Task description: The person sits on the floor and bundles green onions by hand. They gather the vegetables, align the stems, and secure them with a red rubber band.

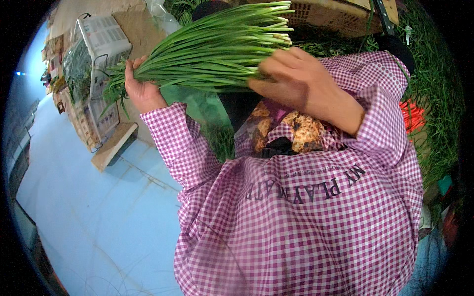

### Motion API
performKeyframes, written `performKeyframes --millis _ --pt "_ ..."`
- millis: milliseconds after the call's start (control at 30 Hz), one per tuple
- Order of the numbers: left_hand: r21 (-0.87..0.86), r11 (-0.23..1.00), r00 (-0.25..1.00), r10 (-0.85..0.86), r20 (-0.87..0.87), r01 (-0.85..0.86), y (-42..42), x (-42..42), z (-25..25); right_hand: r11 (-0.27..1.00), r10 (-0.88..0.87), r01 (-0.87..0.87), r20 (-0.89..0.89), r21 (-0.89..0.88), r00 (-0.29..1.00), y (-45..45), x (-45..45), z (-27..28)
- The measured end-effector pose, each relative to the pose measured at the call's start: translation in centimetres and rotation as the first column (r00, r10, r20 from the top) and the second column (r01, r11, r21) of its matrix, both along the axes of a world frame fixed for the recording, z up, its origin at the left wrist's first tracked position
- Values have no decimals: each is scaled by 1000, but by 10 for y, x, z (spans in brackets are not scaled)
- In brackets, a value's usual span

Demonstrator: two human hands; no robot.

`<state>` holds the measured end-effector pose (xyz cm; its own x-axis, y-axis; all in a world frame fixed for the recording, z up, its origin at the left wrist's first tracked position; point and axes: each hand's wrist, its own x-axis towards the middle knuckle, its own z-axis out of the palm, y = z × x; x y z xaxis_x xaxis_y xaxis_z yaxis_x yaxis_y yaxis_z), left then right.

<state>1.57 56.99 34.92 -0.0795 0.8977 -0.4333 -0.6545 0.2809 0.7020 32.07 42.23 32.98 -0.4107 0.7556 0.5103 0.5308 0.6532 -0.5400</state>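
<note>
A large bunch of Chinese chives (211, 51) spans the space before me, its leaves to the left and its pale cut stem ends to the right. My left hand (142, 87) is closed around the leafy end, with the loose green tips hanging out beyond it. At the stem end, my right hand (292, 81) is curled against the lower edge of the bunch and blurred by motion. Its fingertips are hidden, so whether it pinches any stems cannot be told. Purple-and-white checked sleeves cover both my arms.
White plastic crates (107, 37) stand at the left, one with greens in a clear bag (76, 66). A board (114, 146) lies below them on the blue floor (92, 222). Loose greens (437, 85) and red strips (411, 115) lie at right. A brown crate (340, 18) stands ahead.
</note>
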Motion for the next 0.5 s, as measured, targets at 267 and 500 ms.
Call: performKeyframes --millis 267,500 --pt "15 1000 997 -23 72 22 -1 -8 -8 999 -47 44 130 24 990 11 -17 -15" --pt "-37 993 961 -99 260 112 -3 -30 -8 867 -227 431 572 -250 788 -66 119 -63"
